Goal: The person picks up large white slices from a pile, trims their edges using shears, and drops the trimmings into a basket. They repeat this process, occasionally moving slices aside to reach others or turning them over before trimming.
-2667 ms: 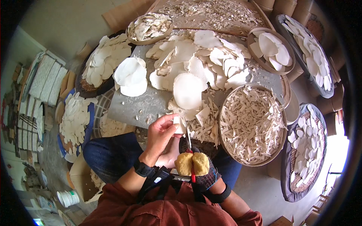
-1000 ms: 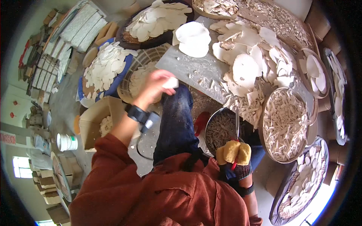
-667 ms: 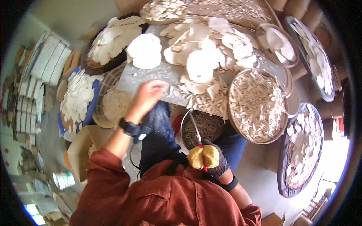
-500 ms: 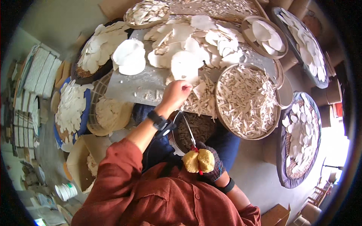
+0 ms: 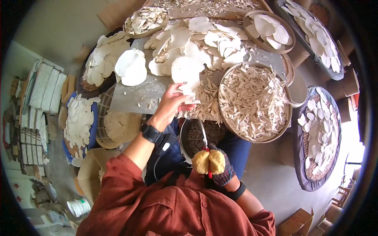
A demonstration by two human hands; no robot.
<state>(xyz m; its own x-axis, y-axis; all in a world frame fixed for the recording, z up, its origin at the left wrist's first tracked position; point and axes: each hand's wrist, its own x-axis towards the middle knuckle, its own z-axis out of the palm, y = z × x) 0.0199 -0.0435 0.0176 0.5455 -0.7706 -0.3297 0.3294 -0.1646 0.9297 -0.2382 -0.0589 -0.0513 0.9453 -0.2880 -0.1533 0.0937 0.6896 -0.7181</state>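
Observation:
My left hand (image 5: 172,103) reaches over the front of the grey work board (image 5: 128,96). Its thumb and fingers close around a small pale slice (image 5: 189,94), just below a large round white slice (image 5: 185,71). In my gloved right hand (image 5: 224,173), low in front of my body, is a pair of scissors (image 5: 204,135) with red handles and yellow foam padding. Their blades point away from me, toward the board's front edge. Below them, between my legs, a dark round pan (image 5: 185,137) holds small pieces. Part of my right hand hides behind the padding.
A round tray (image 5: 256,141) of cut pale strips rests at the board's right. Overlapping white slices (image 5: 224,41) cover the far board. More slice-laden baskets (image 5: 339,129) stand on both sides. An open cardboard box (image 5: 88,173) sits at lower left, near a white bucket (image 5: 78,207).
My left hand has moved slightly left and nearer, and its fingers have turned from a closed bunch to a grip on a pale slice. The scissors stay nearly in place.

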